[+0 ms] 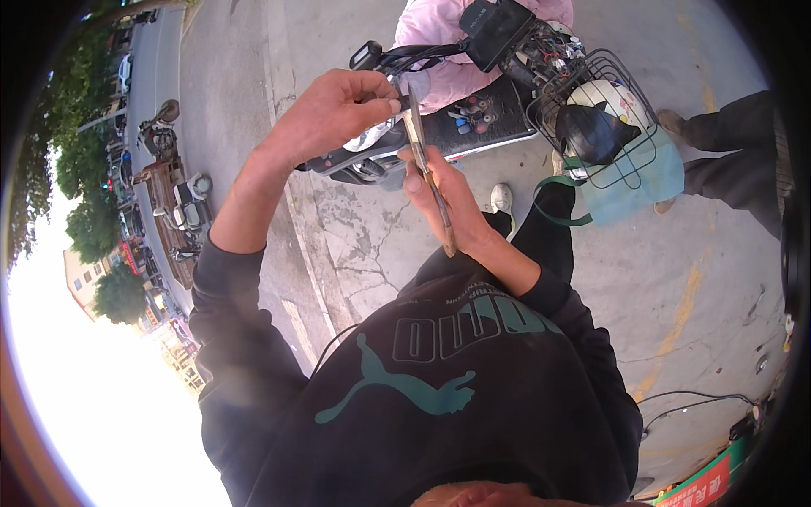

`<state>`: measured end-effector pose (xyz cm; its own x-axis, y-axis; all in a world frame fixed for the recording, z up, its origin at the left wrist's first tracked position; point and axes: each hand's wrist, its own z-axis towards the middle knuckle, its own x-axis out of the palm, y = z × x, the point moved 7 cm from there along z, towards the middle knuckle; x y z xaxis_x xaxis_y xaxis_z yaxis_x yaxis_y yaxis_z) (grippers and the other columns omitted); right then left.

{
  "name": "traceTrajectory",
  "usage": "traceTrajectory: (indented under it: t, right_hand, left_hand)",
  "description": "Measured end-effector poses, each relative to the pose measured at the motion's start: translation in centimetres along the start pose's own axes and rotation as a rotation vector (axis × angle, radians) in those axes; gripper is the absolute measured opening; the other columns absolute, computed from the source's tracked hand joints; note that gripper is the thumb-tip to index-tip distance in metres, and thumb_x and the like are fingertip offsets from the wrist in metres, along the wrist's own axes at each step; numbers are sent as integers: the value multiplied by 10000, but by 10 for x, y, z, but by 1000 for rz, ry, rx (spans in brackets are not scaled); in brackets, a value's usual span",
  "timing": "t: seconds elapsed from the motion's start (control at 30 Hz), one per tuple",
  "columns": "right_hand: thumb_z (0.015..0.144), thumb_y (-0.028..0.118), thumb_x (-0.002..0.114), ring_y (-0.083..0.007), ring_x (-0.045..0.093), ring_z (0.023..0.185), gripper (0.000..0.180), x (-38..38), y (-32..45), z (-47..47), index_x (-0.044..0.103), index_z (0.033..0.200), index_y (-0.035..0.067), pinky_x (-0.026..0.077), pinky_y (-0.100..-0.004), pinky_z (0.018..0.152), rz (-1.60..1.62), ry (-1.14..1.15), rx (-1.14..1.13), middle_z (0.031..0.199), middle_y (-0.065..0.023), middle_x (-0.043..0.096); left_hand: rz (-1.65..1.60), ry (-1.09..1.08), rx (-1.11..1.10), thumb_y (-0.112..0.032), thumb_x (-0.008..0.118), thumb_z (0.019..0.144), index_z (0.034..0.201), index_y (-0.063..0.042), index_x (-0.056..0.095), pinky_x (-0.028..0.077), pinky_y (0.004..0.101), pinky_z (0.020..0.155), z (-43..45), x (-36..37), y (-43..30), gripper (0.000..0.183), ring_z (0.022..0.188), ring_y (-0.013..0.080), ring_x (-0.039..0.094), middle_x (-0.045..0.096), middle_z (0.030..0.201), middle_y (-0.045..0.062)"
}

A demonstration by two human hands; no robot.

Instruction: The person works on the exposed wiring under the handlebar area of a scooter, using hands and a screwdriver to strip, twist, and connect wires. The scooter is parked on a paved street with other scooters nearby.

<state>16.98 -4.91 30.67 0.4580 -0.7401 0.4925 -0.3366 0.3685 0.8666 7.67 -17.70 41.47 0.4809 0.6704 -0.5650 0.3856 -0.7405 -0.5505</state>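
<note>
In my right hand is a narrow, worn metal cutting tool, seen nearly edge-on, possibly scissors. Its pointed end is up by my left fingers, and the brownish handle end lies across my palm. Thumb and forefinger of my left hand pinch a small dark piece, right beside the blade. I cannot tell what that piece is or whether the blade touches it. Just beyond both hands stands an electric scooter with a black footboard. Loose coloured wires show at its front.
A wire basket on the scooter holds a white-and-black helmet. Pink fabric lies over the scooter's seat side. A person in dark trousers stands at right. Parked motor tricycles line the left; a cable lies lower right.
</note>
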Motion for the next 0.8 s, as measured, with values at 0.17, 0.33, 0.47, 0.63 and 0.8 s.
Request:
traceTrajectory:
  t: [0.17, 0.33, 0.47, 0.63, 0.8]
  right_hand:
    - [949, 553, 671, -134, 480, 661, 612, 17, 11, -13, 567, 1127, -23, 423, -314, 625, -183, -66, -38, 718, -39, 498]
    - [963, 549, 658, -97, 457, 641, 576, 36, 1, -24, 569, 1084, -6, 397, -281, 603, -7, -29, 24, 690, -1, 490]
    - [981, 542, 636, -73, 437, 647, 547, 48, 7, -31, 572, 1077, 7, 385, -261, 600, -56, 15, 47, 717, 20, 501]
    - [984, 581, 580, -40, 416, 622, 614, 61, 19, -36, 552, 1166, -4, 384, -220, 565, -6, 92, 77, 737, 49, 444]
    - [978, 605, 560, -28, 415, 598, 642, 67, 23, -48, 545, 1185, -3, 381, -210, 530, -4, 137, 164, 752, 51, 430]
  left_hand:
    - [108, -18, 44, -195, 649, 962, 975, -19, 688, 351, 213, 586, -27, -1, 10, 181, 673, 8, 449, 551, 726, -72]
    - [19, -25, 40, -201, 651, 961, 988, -24, 687, 356, 209, 592, -51, -1, 21, 183, 679, 13, 454, 545, 735, -73]
    - [-57, -27, 62, -217, 646, 967, 1019, -29, 681, 370, 208, 606, -68, -1, 33, 198, 698, 14, 463, 561, 765, -69]
    - [-277, -93, 144, -191, 604, 950, 1137, -3, 680, 437, 240, 694, -82, -4, 41, 276, 739, 50, 502, 598, 732, -20]
    - [-438, -65, 245, -177, 464, 948, 1383, -71, 592, 371, 186, 633, -96, 3, 42, 466, 672, 17, 429, 600, 806, -33]
